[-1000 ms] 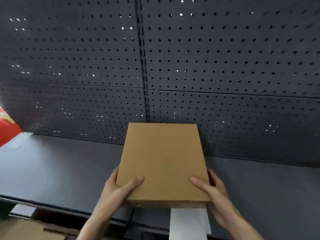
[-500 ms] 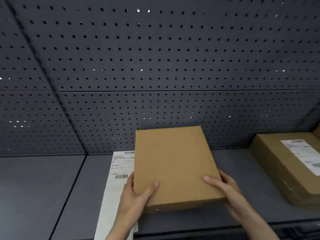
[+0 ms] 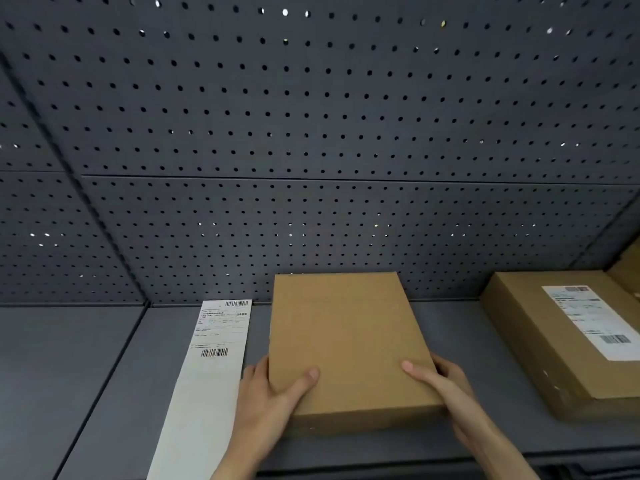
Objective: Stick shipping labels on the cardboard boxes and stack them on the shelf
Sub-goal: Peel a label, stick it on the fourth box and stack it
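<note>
A plain brown cardboard box with no label on its top lies flat on the dark grey shelf. My left hand grips its near left corner, thumb on top. My right hand grips its near right corner, thumb on top too. Just left of the box a long white strip of shipping labels lies on the shelf, with printed text and barcodes at its far end. At the right stands a second cardboard box with a white label stuck on its top.
A dark perforated back panel rises behind the shelf. Another brown box shows at the far right edge. The shelf's left section is bare grey metal, and its front edge runs along the bottom of the view.
The view has swung right along the shelf, bringing the label strip and the labelled box into sight. The box in my hands has come down onto the shelf beside the strip.
</note>
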{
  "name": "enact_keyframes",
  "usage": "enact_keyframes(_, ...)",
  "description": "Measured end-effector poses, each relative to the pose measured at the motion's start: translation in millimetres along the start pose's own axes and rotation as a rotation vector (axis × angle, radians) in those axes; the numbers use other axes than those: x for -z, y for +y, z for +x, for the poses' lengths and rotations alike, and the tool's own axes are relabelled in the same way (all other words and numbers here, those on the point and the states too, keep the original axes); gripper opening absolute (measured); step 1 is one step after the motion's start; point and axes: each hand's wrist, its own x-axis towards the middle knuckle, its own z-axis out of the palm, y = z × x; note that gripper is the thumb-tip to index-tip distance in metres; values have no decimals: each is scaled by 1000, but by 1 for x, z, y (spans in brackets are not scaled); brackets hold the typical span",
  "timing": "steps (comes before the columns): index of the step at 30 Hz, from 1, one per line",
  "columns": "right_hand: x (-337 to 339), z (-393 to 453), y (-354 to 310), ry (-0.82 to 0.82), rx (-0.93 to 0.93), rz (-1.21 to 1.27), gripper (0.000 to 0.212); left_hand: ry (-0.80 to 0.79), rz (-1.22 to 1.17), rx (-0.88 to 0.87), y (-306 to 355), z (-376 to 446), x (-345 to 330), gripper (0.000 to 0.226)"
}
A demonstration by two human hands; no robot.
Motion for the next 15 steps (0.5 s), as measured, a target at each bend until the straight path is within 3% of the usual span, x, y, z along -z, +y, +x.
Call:
enact_keyframes(7,3,-9,-15,3,1,-126,96,23,-7,14,1,1,-2,84)
enact_keyframes(10,0,-14,-26,88,31,-311,87,-3,21,-5,8,-2,7,80)
enact_keyframes(13,-13,-21,-35,259,287,-565,69,8,29,-37,18,-6,30,68)
enact_keyframes(15,-35,-32,-42,275,489,-657,55,59,78,-83,18,-5,56,56)
